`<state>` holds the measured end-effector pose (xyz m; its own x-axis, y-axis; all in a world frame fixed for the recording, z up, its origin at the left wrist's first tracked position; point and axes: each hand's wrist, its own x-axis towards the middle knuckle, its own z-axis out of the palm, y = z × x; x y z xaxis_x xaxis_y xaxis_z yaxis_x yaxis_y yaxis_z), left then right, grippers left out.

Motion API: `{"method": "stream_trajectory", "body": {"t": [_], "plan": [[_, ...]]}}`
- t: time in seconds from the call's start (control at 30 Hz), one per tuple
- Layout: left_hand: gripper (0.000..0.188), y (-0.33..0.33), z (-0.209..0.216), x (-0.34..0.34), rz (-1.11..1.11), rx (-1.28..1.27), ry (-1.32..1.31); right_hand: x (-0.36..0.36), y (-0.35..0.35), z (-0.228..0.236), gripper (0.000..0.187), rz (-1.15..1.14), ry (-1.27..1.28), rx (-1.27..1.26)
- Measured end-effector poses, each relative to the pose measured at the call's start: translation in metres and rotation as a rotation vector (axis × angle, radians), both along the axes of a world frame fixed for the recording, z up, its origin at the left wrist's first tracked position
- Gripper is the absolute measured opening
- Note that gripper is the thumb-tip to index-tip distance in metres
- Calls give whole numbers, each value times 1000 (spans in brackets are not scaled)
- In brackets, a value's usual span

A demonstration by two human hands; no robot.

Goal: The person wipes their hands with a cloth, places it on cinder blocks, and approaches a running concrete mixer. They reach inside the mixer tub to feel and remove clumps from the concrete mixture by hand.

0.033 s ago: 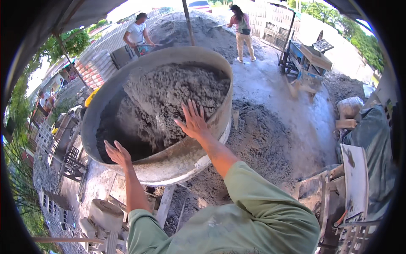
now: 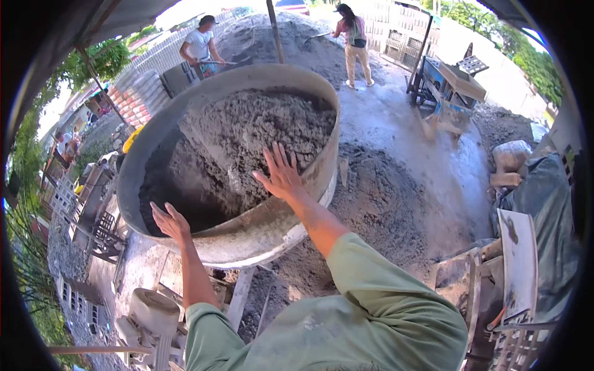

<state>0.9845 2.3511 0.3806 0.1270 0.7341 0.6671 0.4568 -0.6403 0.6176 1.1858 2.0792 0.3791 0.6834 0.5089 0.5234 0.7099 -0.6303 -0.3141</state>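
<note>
A big round metal mixing drum (image 2: 272,229) stands in front of me, its wall coated in grey dust. Damp grey sand mix (image 2: 247,130) is heaped high at its back and right, while the near left of the inside lies in dark shadow. My left hand (image 2: 171,222) is at the near left rim, fingers stretched out. Over the near right part of the drum my right hand (image 2: 281,173) spreads its fingers, close to the rim and the mix. Neither hand holds anything. Whether the palms touch the rim cannot be made out.
Two people with shovels, one in a white shirt (image 2: 199,46) and one in a pink top (image 2: 354,43), work at a large sand pile (image 2: 253,37). Loose grey mix (image 2: 383,204) lies right of the drum. A blue-framed machine (image 2: 448,86), stacked bags (image 2: 137,96) and an upright post (image 2: 275,31) stand around.
The view has shifted very slightly. My hands keep nearly the same place and pose, and the person in pink has moved the shovel a little.
</note>
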Motion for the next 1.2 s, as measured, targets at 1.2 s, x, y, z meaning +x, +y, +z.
{"method": "stream_trajectory", "body": {"t": [1.2], "plan": [[57, 5, -4, -5, 62, -19, 95, 12, 21, 3, 43, -43, 205, 168]]}}
